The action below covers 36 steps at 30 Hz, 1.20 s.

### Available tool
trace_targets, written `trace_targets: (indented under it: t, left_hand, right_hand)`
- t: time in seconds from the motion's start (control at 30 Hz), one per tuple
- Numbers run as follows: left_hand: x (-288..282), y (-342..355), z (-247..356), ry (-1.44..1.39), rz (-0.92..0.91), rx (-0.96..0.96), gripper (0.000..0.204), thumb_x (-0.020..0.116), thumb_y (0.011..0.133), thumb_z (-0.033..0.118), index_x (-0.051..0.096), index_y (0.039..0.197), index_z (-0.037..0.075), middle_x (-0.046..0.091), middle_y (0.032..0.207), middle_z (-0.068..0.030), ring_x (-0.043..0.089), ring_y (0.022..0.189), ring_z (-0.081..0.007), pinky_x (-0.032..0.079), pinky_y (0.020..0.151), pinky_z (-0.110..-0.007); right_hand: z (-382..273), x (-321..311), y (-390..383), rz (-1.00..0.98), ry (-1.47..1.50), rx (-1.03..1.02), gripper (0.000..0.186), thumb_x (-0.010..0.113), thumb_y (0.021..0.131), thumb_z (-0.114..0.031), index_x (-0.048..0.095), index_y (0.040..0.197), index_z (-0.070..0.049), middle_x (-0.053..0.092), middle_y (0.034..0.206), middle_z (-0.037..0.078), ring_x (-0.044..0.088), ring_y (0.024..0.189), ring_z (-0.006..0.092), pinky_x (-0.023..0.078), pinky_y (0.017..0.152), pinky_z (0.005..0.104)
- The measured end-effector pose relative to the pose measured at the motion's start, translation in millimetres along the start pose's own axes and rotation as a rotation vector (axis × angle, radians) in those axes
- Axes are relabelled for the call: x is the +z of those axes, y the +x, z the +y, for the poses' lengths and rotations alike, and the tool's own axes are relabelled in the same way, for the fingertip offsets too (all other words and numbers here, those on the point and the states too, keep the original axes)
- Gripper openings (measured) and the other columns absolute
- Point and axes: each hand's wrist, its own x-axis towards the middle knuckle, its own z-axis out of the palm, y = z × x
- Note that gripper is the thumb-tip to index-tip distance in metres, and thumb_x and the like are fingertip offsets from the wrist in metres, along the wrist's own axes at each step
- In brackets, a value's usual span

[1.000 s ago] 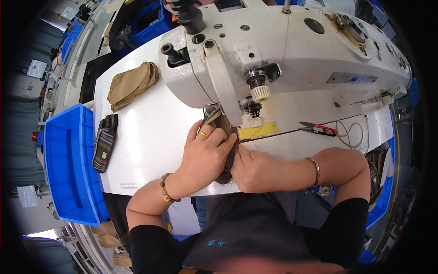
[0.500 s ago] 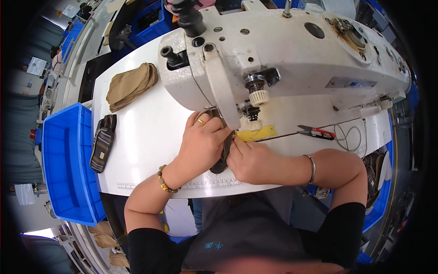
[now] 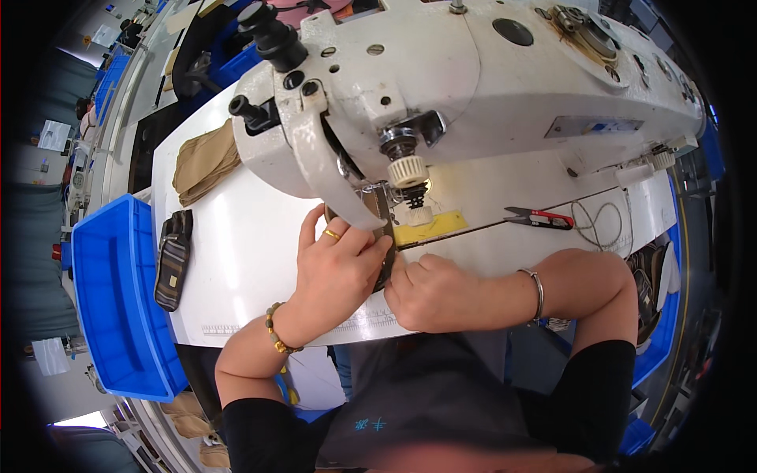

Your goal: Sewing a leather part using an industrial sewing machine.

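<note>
A brown, dark-edged fabric piece (image 3: 385, 264) lies under the needle area of the white sewing machine (image 3: 489, 87). My left hand (image 3: 335, 272) holds it from the left, fingers bent over it just below the white lever and presser foot. My right hand (image 3: 430, 292) grips its right edge nearer me with curled fingers. A yellow plate (image 3: 438, 229) sits right of the foot. On the table's left are a stack of tan fabric pieces (image 3: 206, 162) and a dark striped fabric bundle (image 3: 173, 260).
A blue bin (image 3: 118, 292) stands beside the table's left edge (image 3: 162, 189). Red-handled snips (image 3: 544, 221) and a loose cord (image 3: 599, 229) lie to the right. Another blue bin (image 3: 658, 355) with fabric items is at lower right. A person (image 3: 132, 33) is in the far upper left.
The machine and table appear shifted left in the view. Both hands are a little further left, still on the fabric, and my right hand's fingers are more curled.
</note>
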Motion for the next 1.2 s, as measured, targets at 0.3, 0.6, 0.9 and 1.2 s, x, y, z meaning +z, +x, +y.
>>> trace_targets:
  t: [0.3, 0.6, 0.9, 1.2]
  left_hand:
    - [0.3, 8.3, -8.1, -0.083, -0.016, 0.017, 0.023, 0.075, 0.068, 0.005, 0.077, 0.09, 0.014, 0.054, 0.075, 0.0024, 0.058, 0.075, -0.0198, 0.039, 0.095, -0.05]
    - [19.7, 17.8, -38.0, -0.12, 0.052, -0.001, 0.03, 0.076, 0.071, 0.007, 0.077, 0.099, 0.014, 0.06, 0.081, 0.0004, 0.057, 0.071, -0.0208, 0.04, 0.066, -0.037]
    - [-14.0, 15.3, -16.7, 0.0, -0.089, -0.042, 0.044, 0.078, 0.074, 0.015, 0.071, 0.117, 0.011, 0.064, 0.089, -0.0011, 0.06, 0.091, -0.0212, 0.038, 0.086, -0.047]
    - [-19.1, -8.0, 4.8, 0.226, -0.062, 0.056, 0.036, 0.062, 0.08, 0.012, 0.07, 0.115, 0.009, 0.053, 0.093, 0.0014, 0.053, 0.093, -0.0161, 0.018, 0.114, -0.065]
  right_hand:
    - [3.0, 0.9, -0.6, -0.059, -0.012, 0.004, 0.016, 0.064, 0.069, -0.016, 0.067, 0.074, -0.001, 0.071, 0.083, 0.022, 0.061, 0.056, 0.016, 0.042, 0.05, 0.0265]
    - [28.0, 25.5, 10.0, 0.101, 0.004, 0.095, 0.012, 0.065, 0.066, -0.015, 0.062, 0.068, -0.004, 0.054, 0.061, 0.007, 0.055, 0.049, 0.0161, 0.044, 0.045, 0.03]
    - [34.1, 16.7, 11.5, 0.076, 0.106, 0.132, 0.009, 0.065, 0.069, -0.013, 0.06, 0.069, -0.005, 0.054, 0.061, 0.004, 0.058, 0.053, 0.0174, 0.045, 0.046, 0.0311]
    - [24.3, 6.5, 8.0, 0.043, -0.008, 0.026, 0.021, 0.065, 0.065, -0.013, 0.066, 0.077, 0.005, 0.064, 0.071, 0.019, 0.061, 0.054, 0.0184, 0.045, 0.046, 0.028]
